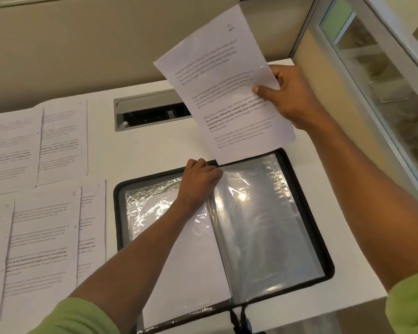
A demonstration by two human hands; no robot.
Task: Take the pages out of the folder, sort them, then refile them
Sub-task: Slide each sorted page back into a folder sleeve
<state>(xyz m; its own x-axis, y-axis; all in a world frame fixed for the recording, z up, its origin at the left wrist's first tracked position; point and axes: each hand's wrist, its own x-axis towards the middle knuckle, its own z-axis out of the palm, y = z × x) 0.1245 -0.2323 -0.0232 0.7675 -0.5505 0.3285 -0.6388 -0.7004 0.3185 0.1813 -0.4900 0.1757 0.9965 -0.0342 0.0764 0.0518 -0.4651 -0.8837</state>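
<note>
Folder [118, 218]: lies open and flat on the white desk [155, 153].
Page [227, 80]: up in the air, its low corner at the folder's top edge.
Right hand [290, 97]: thumb and fingers pinch the page's right side.
Left hand [198, 179]: fingers curled, gripping the top of a clear pocket [258, 225] at the folder's middle.
Other pages [46, 232]: in rows on the desk, left of the folder.

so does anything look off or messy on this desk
Nothing spilled or damaged. The loose pages lie overlapped, slightly askew, left of the folder. The page in the right hand hangs tilted above the sleeve that the left hand pinches.
</note>
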